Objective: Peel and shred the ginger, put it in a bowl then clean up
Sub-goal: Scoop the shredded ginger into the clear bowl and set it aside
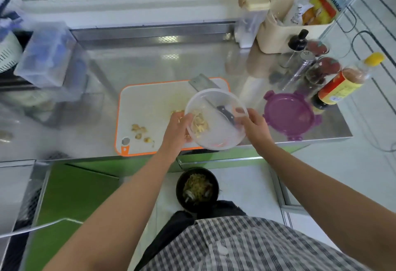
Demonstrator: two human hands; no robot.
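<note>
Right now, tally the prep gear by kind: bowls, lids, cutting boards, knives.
clear plastic bowl: 1
purple round lid: 1
white cutting board with orange rim: 1
steel cleaver with black handle: 1
Total: 4

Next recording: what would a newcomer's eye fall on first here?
A clear bowl tilted above the cutting board's front edge, gripped at its rim by the right hand, with the left hand against its other side by the ginger shreds inside. A purple lid lies on the counter to the right, and ginger peels sit on the board's near left part.
</note>
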